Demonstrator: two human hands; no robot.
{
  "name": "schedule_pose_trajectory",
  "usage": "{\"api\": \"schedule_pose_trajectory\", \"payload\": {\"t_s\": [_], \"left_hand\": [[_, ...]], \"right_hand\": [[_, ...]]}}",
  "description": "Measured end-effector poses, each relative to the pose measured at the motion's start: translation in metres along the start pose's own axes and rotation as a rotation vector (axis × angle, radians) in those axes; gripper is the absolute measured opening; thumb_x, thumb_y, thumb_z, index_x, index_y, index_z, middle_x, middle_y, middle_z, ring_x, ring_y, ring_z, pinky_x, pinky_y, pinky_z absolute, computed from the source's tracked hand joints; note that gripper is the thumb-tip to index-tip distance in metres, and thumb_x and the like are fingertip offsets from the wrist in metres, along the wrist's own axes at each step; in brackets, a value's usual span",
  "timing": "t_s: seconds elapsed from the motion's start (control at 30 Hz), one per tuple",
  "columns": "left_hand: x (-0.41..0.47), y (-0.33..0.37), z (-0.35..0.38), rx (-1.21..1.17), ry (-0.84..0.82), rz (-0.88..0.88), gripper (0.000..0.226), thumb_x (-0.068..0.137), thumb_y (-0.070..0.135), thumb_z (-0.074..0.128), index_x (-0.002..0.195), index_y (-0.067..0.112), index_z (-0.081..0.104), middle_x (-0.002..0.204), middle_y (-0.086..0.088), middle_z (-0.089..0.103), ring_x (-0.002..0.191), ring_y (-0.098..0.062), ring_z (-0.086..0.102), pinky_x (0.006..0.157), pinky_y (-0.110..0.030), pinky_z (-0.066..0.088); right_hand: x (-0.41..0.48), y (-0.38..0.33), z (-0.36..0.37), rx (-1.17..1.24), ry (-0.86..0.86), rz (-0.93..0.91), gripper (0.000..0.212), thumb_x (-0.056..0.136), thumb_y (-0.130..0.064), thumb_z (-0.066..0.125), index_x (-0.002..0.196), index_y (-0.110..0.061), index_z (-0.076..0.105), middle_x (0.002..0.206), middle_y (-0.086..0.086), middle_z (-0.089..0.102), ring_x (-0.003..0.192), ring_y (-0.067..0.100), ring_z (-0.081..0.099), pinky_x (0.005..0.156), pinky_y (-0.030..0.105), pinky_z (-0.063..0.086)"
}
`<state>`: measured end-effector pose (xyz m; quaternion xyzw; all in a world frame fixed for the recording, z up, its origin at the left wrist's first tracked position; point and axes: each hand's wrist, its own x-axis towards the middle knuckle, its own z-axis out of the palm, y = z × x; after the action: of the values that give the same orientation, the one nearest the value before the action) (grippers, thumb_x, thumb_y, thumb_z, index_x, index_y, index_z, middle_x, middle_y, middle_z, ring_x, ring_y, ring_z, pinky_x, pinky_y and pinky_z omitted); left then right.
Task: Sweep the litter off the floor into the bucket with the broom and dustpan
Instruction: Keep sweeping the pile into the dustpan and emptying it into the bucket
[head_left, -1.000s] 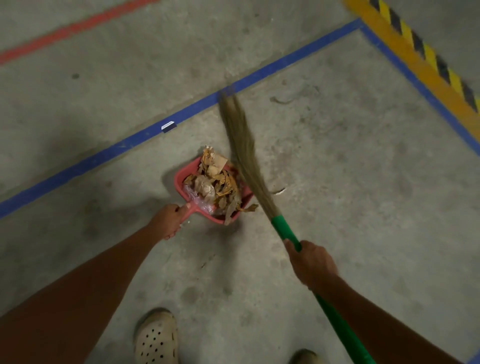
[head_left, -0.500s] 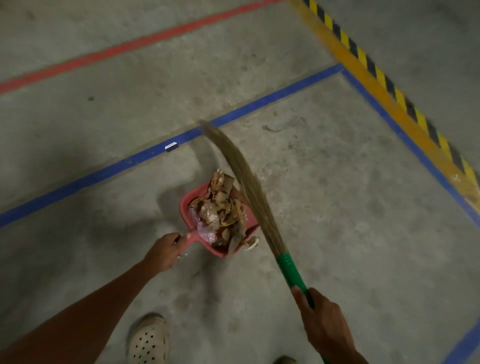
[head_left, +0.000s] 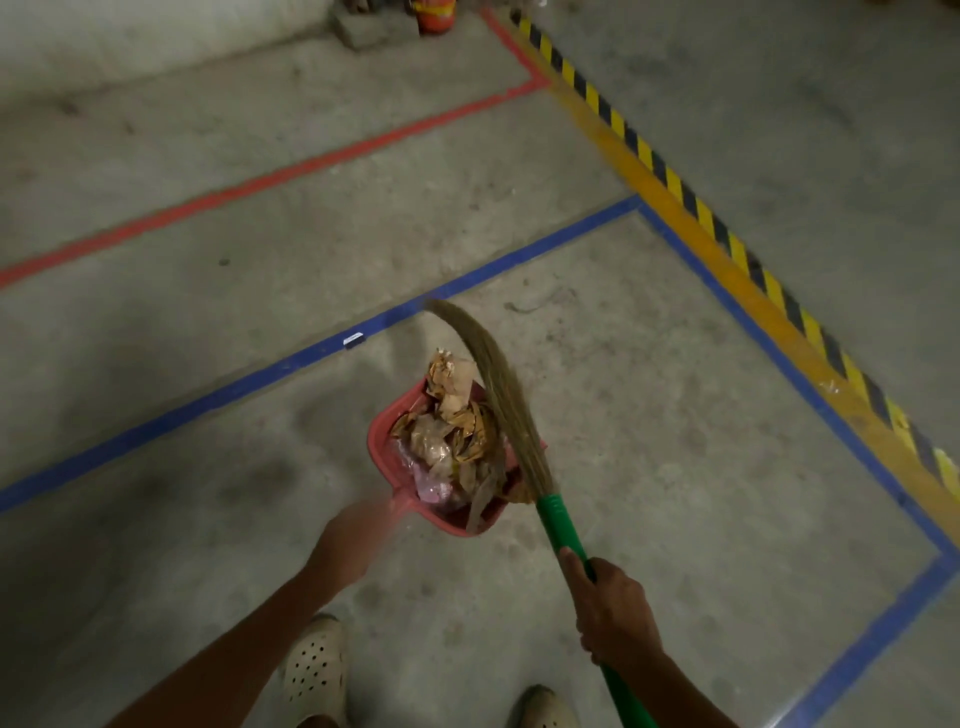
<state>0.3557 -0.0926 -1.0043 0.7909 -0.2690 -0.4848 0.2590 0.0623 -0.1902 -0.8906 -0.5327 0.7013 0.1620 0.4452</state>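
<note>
One red line (head_left: 260, 184), blue line (head_left: 234, 388), concrete flr (head_left: 675, 415)

The dustpan (head_left: 378, 441) was red, its litter (head_left: 457, 441) brown and orange with a pink bit. The broom (head_left: 525, 452) had tan bristles and a green handle. The grey floor (head_left: 623, 415) bore a blue line (head_left: 234, 389), a red line (head_left: 260, 183) and a yellow strip (head_left: 727, 254) edged with black-and-yellow stripes. The shoes (head_left: 317, 665) were cream, dotted with holes.

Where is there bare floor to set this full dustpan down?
Bare concrete lies right of the broom, out to the blue line, and left of the dustpan, between that line and your left forearm. The strip between it and the red line is bare too. Crowded: around the dustpan, the broom and your shoes.
</note>
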Motion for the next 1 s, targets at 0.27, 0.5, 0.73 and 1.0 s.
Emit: {"api": "schedule_pose_trajectory", "payload": {"t_s": [0.27, 0.5, 0.73, 1.0], "left_hand": [[-0.004, -0.021, -0.024, 0.022, 0.005, -0.087, 0.037, 0.102, 0.033, 0.055, 0.076, 0.006, 0.054, 0.059, -0.003, 0.052, 0.042, -0.005, 0.052, 0.044, -0.021, 0.038], [0.062, -0.104, 0.001, -0.029, 0.003, -0.081, 0.049, 0.080, 0.062, 0.058, 0.072, 0.013, 0.055, 0.049, 0.005, 0.050, 0.046, -0.018, 0.046, 0.051, -0.026, 0.033], [0.112, -0.166, 0.036, 0.131, -0.044, -0.087, 0.071, 0.071, 0.081, 0.056, 0.073, 0.011, 0.055, 0.044, 0.006, 0.050, 0.040, -0.010, 0.046, 0.046, -0.023, 0.033], [0.152, -0.177, 0.055, 0.322, -0.071, -0.029, 0.065, 0.083, 0.073, 0.042, 0.072, 0.010, 0.056, 0.055, -0.004, 0.054, 0.051, -0.022, 0.052, 0.054, -0.029, 0.038]], "right_hand": [[0.005, 0.021, -0.019, 0.057, 0.068, 0.020, 0.046, 0.101, -0.059, 0.039, 0.093, -0.018, 0.056, 0.083, 0.008, 0.068, 0.063, 0.017, 0.067, 0.061, 0.035, 0.063], [0.112, 0.065, 0.025, 0.031, 0.150, -0.014, 0.053, 0.101, -0.059, 0.042, 0.086, -0.011, 0.061, 0.071, 0.011, 0.070, 0.057, 0.027, 0.070, 0.054, 0.039, 0.062], [0.185, 0.110, 0.092, 0.011, 0.087, 0.125, 0.055, 0.102, -0.060, 0.038, 0.094, -0.009, 0.059, 0.080, 0.010, 0.067, 0.060, 0.022, 0.067, 0.056, 0.033, 0.059], [0.208, 0.120, 0.158, 0.001, 0.054, 0.122, 0.053, 0.102, -0.062, 0.032, 0.096, -0.014, 0.055, 0.083, 0.009, 0.067, 0.062, 0.021, 0.069, 0.051, 0.030, 0.058]]}}
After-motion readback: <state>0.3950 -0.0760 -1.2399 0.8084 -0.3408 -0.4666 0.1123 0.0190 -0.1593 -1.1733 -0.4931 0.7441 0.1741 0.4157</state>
